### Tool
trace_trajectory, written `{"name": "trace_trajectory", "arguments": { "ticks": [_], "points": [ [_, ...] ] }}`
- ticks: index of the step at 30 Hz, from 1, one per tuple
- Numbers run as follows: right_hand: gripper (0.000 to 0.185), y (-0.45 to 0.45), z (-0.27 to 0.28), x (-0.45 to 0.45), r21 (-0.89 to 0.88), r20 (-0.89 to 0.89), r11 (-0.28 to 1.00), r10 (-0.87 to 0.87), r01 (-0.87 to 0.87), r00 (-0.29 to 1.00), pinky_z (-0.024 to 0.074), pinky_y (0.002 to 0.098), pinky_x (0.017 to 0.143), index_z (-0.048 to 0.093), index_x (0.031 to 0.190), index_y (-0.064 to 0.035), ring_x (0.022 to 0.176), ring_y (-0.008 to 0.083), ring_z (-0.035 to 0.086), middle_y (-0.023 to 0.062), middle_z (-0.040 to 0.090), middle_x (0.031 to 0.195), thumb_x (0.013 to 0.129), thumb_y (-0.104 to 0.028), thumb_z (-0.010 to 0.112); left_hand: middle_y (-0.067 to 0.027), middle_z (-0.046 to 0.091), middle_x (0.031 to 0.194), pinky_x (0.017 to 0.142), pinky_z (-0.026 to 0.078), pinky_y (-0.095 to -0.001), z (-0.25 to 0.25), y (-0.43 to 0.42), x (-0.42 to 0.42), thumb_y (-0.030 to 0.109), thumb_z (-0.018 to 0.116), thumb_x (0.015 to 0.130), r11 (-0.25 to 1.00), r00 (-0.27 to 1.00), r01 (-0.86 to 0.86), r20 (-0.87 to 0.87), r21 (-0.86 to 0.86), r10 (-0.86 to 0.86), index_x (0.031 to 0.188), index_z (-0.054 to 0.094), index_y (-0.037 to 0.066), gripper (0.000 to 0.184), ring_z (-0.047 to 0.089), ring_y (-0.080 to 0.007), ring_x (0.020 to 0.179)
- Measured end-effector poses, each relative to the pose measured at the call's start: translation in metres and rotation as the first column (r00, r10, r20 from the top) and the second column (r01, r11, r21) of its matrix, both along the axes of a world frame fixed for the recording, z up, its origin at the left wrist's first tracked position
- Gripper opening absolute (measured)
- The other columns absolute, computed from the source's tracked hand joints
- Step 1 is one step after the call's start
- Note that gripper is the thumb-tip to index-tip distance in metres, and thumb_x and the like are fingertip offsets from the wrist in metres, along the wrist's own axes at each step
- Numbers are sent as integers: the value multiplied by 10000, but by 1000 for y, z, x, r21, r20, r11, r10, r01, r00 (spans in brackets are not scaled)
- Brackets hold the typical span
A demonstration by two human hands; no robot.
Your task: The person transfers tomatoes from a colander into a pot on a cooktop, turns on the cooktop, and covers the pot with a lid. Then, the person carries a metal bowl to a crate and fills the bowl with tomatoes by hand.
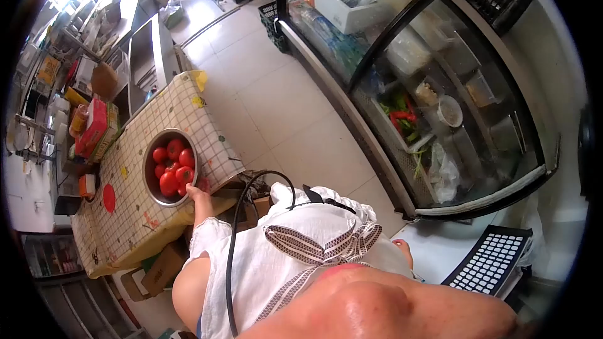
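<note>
A steel bowl (148, 182) full of several red tomatoes (169, 182) stands on the table at the left. My left hand (199, 194) grips the bowl at its near right rim, and part of the fingers is hidden. Beneath the bowl lies a checked tablecloth (135, 229) with coloured prints. My right hand does not show. Bare skin fills the bottom edge, very close to the lens. By the right side of my white top, a small bit of skin with a red nail (402, 245) shows; I cannot tell whether it is a foot.
A glass display fridge (377, 44) with vegetables and tubs runs along the right. Tiled floor (276, 107) lies between it and the table. Boxes (97, 129) and kitchen goods crowd the table's far left side. A black cable (230, 263) hangs before my body.
</note>
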State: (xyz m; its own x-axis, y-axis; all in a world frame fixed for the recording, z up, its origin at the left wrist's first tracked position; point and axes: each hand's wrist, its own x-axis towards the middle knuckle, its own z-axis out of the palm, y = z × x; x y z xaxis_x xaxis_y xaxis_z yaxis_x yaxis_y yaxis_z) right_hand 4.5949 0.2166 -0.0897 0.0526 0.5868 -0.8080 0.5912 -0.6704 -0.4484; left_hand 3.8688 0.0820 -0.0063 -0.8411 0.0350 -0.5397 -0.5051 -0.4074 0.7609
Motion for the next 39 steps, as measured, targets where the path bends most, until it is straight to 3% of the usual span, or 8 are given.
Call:
{"name": "trace_trajectory", "arguments": {
  "ticks": [4,7,8,11,12,23,25,39],
  "points": [
    [293,-1,8,-5,-30,-21,999,-15,14,1000,459,285,463,507,1041,-92,620,182,616,71,601,808,817,-275,552,-114,602,720,564,507,-385,11,8,5,335,374,723,997,997,-73,-3,-10,73,868,572,57,371,592,-263,627],
    [301,-9,-54,13,-84,-67,988,-132,127,989,467,282,494,515,1042,-85,639,180,615,75,605,820,806,-268,556,-99,604,712,568,506,-381,-9,4,-10,339,365,726,997,996,-78,-42,18,78,842,579,63,369,585,-246,618],
    [318,-2,11,-2,8,-111,1000,-29,30,993,472,286,523,521,1042,-73,661,178,614,78,606,832,792,-265,558,-94,604,707,567,506,-379,-11,4,-9,340,362,727,996,994,-91,-62,-4,91,833,581,63,369,583,-243,613],
    [313,2,26,-15,1,-67,999,-38,38,997,474,290,534,527,1030,-65,667,175,611,77,606,833,789,-264,545,-86,605,711,570,505,-378,3,10,2,339,355,730,997,995,-72,-74,-31,70,830,583,72,365,580,-237,618],
    [299,-2,-55,8,-93,-36,989,-120,116,992,473,293,539,533,1018,-62,671,173,612,72,606,832,792,-258,537,-84,604,711,568,503,-375,5,10,3,340,356,731,996,995,-82,-50,-31,81,827,583,75,362,578,-237,617],
    [203,6,-62,5,-70,-46,991,-115,112,992,463,294,507,572,953,-93,667,180,612,54,596,800,790,-206,530,-67,600,719,508,471,-363,18,11,8,334,382,720,996,1000,-17,20,-87,18,799,591,89,332,567,-245,596],
    [192,3,-60,7,-79,-31,989,-128,126,991,462,293,504,576,944,-91,666,180,612,53,596,796,794,-198,521,-88,600,882,635,483,-374,17,14,6,322,367,767,993,996,-93,9,-72,94,933,569,68,364,570,-254,715],
    [171,2,-43,-5,-65,-33,997,-49,46,998,453,274,470,562,923,-79,624,174,606,66,595,774,825,-170,456,-100,615,775,544,507,-374,7,14,3,294,354,744,960,977,-205,-100,-188,189,881,594,48,370,591,-259,621]
  ]
}}
